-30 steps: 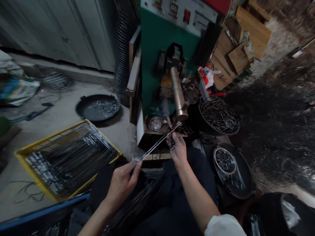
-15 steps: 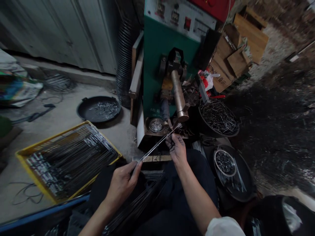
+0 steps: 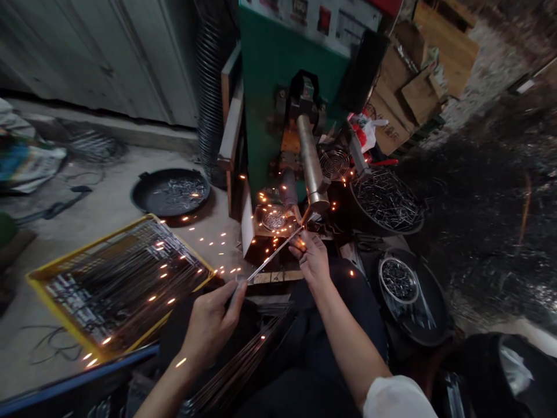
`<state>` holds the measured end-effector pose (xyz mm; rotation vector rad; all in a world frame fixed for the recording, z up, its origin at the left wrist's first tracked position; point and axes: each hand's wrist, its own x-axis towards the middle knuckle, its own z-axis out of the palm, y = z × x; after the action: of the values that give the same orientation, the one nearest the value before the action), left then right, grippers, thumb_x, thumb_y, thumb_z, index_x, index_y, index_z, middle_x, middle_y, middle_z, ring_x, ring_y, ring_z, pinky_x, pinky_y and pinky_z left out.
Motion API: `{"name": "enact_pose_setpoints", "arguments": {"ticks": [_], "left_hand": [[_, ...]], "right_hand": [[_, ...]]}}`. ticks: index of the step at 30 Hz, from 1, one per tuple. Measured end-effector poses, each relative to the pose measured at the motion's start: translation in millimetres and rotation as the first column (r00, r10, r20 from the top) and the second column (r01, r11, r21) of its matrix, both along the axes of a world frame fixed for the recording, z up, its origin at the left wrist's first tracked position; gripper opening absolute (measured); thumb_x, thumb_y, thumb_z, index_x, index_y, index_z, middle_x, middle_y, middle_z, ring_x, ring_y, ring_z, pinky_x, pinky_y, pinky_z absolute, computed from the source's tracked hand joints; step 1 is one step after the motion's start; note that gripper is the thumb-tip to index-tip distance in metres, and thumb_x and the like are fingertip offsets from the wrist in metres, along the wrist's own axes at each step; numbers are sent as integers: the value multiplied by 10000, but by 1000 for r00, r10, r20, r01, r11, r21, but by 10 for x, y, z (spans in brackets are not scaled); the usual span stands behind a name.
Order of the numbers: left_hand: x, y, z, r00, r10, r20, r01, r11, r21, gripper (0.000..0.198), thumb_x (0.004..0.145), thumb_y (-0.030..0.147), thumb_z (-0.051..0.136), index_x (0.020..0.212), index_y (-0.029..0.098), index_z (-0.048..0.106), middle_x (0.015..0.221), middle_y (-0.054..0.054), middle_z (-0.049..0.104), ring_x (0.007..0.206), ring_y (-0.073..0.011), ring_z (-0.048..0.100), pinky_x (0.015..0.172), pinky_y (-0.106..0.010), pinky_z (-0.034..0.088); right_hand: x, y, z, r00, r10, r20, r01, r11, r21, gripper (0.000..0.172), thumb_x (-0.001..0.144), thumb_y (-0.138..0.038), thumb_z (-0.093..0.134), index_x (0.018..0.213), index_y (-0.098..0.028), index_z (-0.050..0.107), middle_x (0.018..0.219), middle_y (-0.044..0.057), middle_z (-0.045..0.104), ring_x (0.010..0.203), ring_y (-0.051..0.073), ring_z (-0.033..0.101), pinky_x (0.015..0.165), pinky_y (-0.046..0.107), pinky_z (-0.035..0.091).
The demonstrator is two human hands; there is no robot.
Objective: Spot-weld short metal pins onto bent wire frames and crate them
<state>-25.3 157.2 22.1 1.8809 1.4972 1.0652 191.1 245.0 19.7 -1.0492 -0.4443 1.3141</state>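
Observation:
My left hand (image 3: 216,310) is closed round the near end of a thin metal rod (image 3: 273,255), which slants up and right to the electrode tips of a green spot welder (image 3: 265,75). Sparks (image 3: 275,240) fly out from where the rod's far end meets the tips, under the machine's thick metal arm (image 3: 312,165). Just below that spot, my right hand (image 3: 312,258) has its fingers pinched together; what they hold is too small to make out. Dark rods (image 3: 248,354) lie across my lap.
A yellow crate (image 3: 47,302) of metal rods stands at left, with a black pan (image 3: 169,203) of small parts behind it. A small dish (image 3: 273,218) of parts sits at the machine's base. On the right are a pan of wire pieces (image 3: 387,200) and a bowl (image 3: 398,280) on a black tray.
Bright sparks have burst from the electrode tips and scattered over the crate, floor and my left arm. The upper and lower tips now meet at the rod's end. Both hands stay in nearly the same place.

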Motion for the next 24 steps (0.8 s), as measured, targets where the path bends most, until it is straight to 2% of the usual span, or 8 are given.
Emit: {"name": "enact_pose_setpoints", "arguments": {"ticks": [3, 7, 11, 17, 21, 24], "left_hand": [[-27, 70, 18, 1000, -5, 11, 5, 1000, -25, 377, 955, 367, 516, 643, 170, 591, 547, 27, 524, 492, -113, 499, 530, -237, 353], [-27, 255, 35, 998, -54, 23, 56, 993, -101, 424, 956, 411, 479, 619, 171, 572, 533, 25, 488, 505, -115, 452, 521, -243, 324], [3, 440, 62, 999, -51, 6, 51, 994, -94, 447, 944, 444, 473, 598, 169, 539, 516, 31, 439, 499, -108, 406, 523, -249, 305], [1, 601, 127, 999, -44, 11, 45, 995, -89, 425, 917, 435, 504, 578, 178, 487, 508, 44, 363, 486, -102, 350, 508, -253, 286], [-70, 649, 117, 998, -68, -16, 66, 993, -97, 436, 927, 463, 502, 595, 180, 511, 529, 40, 363, 499, -106, 354, 500, -247, 291], [-177, 596, 104, 996, -61, -71, 55, 994, -91, 430, 908, 495, 504, 619, 182, 556, 512, 35, 421, 480, -112, 408, 479, -237, 315]], "right_hand": [[67, 4, -16, 985, 11, 172, -19, 999, 42, 322, 736, -458, 819, 791, -195, 641, 684, -16, 692, 560, 111, 635, 503, 197, 499], [160, 75, -39, 942, -85, 324, 45, 991, 126, 307, 762, -465, 772, 699, -196, 637, 609, -29, 656, 538, 99, 571, 546, 206, 471], [222, 153, -50, 931, -112, 348, 60, 986, 157, 304, 775, -471, 745, 682, -201, 642, 584, -37, 634, 521, 102, 529, 554, 224, 438], [229, 234, -69, 933, -154, 326, 91, 976, 199, 299, 767, -461, 759, 686, -193, 651, 583, -39, 631, 529, 103, 537, 556, 224, 438], [220, 205, -71, 943, -92, 320, 50, 989, 138, 337, 782, -503, 746, 690, -199, 632, 607, -26, 659, 496, 93, 543, 488, 203, 416], [345, 13, -92, 923, 43, 383, -67, 997, 50, 352, 831, -542, 683, 739, -205, 639, 637, -16, 691, 479, 91, 568, 466, 189, 425]]}}
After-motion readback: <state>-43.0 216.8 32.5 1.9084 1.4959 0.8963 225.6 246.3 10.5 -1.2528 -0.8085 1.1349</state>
